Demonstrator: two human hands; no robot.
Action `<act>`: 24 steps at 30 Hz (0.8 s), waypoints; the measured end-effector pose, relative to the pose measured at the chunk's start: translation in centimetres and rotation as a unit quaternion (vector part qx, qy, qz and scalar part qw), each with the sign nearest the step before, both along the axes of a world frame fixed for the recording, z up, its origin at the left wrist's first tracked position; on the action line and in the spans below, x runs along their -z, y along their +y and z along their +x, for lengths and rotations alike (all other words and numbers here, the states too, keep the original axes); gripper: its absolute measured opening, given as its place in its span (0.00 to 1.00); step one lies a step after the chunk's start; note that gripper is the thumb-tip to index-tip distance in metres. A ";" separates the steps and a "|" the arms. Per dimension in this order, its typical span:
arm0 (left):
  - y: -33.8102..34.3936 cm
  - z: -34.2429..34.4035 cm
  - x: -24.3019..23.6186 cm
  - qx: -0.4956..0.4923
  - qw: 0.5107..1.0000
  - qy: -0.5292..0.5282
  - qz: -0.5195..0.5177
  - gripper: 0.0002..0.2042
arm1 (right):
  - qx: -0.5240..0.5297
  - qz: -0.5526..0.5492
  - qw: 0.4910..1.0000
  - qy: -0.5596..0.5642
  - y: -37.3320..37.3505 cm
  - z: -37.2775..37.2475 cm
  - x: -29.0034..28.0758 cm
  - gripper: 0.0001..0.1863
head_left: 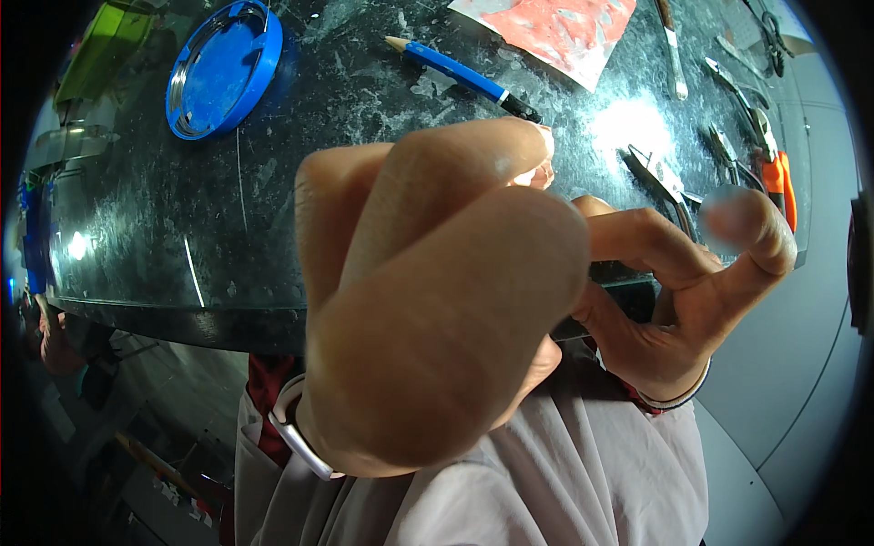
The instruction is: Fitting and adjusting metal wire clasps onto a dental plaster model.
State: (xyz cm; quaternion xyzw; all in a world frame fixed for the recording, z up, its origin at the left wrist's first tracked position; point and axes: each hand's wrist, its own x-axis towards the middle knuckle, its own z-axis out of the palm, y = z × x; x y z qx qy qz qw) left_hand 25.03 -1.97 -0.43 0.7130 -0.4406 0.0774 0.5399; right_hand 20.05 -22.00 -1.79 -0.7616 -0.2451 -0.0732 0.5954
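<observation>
My left hand point(437, 300) is raised very close to the camera, over the bench's front edge, with its fingers curled into a pinch; whatever is between them is hidden. My right hand point(674, 300) is just to its right and partly behind it, index and thumb bent in toward the left hand's fingertips, little finger lifted; what they grip cannot be made out. Beyond the hands on the dark, scuffed bench point(237, 191) lies a blue pencil point(453, 71) with a black end. Pliers point(657, 177) with slim jaws lie behind my right hand.
A blue round lid point(221, 71) is at the back left, near a green tray point(105, 45). A red-smudged paper point(555, 32) and a thin metal tool point(674, 55) lie at the back. Orange-handled pliers point(783, 191) and other hand tools point(724, 146) line the right. White panels point(801, 346) stand at right.
</observation>
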 end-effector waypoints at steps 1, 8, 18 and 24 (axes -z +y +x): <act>-0.1 -0.1 0.1 0.000 1.000 -0.001 0.000 0.36 | 0.000 0.006 1.000 0.006 0.0 0.0 0.0 0.49; -0.7 -1.5 -0.5 -0.080 0.996 0.013 0.036 0.38 | 0.038 -0.032 0.999 0.022 0.2 -0.6 -0.5 0.50; 0.7 -2.3 -0.9 -0.126 0.983 0.042 0.125 0.35 | 0.049 -0.171 0.983 -0.047 0.1 -0.2 -1.3 0.56; 1.7 -2.7 -2.9 -0.158 0.966 0.069 0.191 0.29 | 0.042 -0.216 0.971 -0.094 0.3 -0.6 -2.9 0.59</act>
